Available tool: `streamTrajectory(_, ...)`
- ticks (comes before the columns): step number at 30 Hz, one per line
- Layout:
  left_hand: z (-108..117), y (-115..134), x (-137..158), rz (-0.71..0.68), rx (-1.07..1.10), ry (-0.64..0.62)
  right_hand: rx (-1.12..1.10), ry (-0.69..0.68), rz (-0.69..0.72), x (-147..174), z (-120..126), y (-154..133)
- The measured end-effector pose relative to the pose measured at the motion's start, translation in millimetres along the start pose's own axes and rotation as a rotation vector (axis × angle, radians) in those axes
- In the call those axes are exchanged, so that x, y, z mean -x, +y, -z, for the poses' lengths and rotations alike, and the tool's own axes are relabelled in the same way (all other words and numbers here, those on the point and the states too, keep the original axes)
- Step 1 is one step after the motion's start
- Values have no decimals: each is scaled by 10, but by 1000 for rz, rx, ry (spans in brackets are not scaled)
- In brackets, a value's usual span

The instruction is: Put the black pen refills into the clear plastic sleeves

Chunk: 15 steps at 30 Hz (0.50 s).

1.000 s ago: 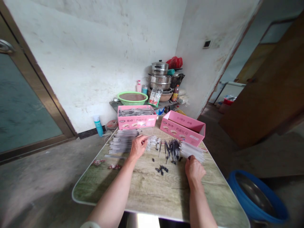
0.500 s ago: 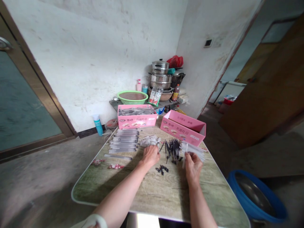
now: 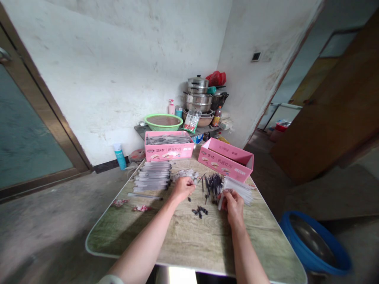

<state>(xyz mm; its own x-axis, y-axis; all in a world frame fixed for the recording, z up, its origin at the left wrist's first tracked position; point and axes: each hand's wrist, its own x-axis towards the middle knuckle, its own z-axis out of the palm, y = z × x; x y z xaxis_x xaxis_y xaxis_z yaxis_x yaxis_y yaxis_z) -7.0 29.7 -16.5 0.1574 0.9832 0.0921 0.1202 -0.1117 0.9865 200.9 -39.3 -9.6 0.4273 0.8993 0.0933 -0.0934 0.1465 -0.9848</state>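
Note:
My left hand (image 3: 182, 189) is closed in a pinch beside a pile of small white pieces (image 3: 189, 172); what is between its fingertips I cannot make out. Just below it lies a small black piece (image 3: 189, 199). My right hand (image 3: 233, 203) grips a clear pen barrel (image 3: 220, 202) at the near end of a stack of similar barrels (image 3: 241, 190). Between the hands rests a heap of dark pen refills (image 3: 213, 184). Several black caps (image 3: 200, 211) sit nearer me. On the left, assembled-looking pens (image 3: 152, 176) lie in a row, with a single pen (image 3: 145, 196) apart.
Two pink boxes stand at the table's back: the left box (image 3: 168, 153) holds many pens, the right box (image 3: 226, 163) shows no contents from here. Behind are a green basin (image 3: 163, 125) and stacked pots (image 3: 198, 98). A blue tub (image 3: 314, 240) stands right of the table (image 3: 189, 244).
My left hand has drawn slightly left and turned. My right hand has moved left with the pen barrel, away from the barrel stack. A small black piece now shows below my left hand.

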Motion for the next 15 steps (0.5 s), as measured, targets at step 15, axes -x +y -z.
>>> streamTrajectory(15,103,81,112,154,206,-393,-473,226,22,-120,147,41)
